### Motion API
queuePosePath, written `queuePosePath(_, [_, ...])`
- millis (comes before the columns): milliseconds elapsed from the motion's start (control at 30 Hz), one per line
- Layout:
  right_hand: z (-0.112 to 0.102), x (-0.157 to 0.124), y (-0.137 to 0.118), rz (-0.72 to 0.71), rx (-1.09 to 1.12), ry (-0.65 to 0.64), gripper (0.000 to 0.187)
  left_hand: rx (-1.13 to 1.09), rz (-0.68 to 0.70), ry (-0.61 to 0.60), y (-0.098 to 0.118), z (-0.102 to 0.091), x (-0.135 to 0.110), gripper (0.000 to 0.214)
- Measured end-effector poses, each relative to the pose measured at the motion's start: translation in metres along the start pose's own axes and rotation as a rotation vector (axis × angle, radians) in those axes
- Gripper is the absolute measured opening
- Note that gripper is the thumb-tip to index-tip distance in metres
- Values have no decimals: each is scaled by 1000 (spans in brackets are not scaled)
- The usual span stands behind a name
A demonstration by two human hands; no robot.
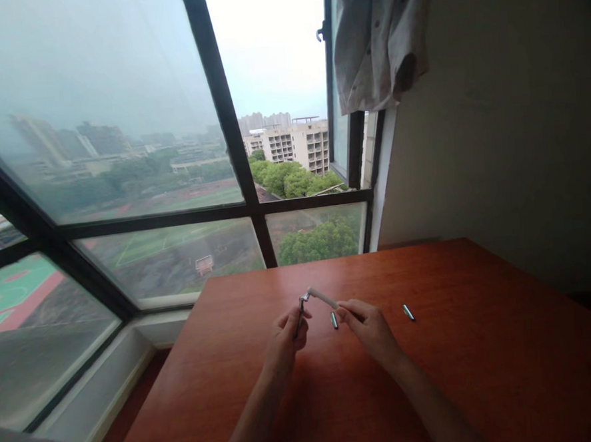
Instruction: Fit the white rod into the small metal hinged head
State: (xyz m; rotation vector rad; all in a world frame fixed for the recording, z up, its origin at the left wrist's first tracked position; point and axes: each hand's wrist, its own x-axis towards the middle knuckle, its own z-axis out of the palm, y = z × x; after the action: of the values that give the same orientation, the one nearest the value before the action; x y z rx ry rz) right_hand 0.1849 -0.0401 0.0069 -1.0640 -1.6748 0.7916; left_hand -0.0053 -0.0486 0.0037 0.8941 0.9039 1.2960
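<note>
My left hand (285, 338) is closed around a slim dark handle (298, 319) with a shiny metal head, which looks like a razor handle. My right hand (364, 322) pinches one end of a pale, slightly curved stick (323, 297); its far end meets the metal head at the upper left. What kind of stick it is I cannot make out. Below the stick, close to my right fingertips, a small razor cartridge (333, 321) with a greenish strip lies on the table. A similar cartridge (408, 313) lies farther right, apart from both hands.
The reddish-brown wooden table (216, 399) stretches under both arms and reaches the window (254, 207). One pane at the right stands open, and a light cloth garment (379, 42) hangs in front of it. A plain wall (494, 122) rises along the right side.
</note>
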Motion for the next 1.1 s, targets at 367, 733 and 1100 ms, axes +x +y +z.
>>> queuePosePath(367, [-1, 0, 1, 2, 7, -20, 39, -19, -28, -2, 1, 3, -1, 45])
queuePosePath(733, [3, -2, -5, 80, 66, -89, 45, 18, 6, 55, -2, -1, 3, 46])
queuePosePath(1100, [9, -2, 16, 244, 208, -96, 55, 341, 160, 142, 0, -7, 0, 49])
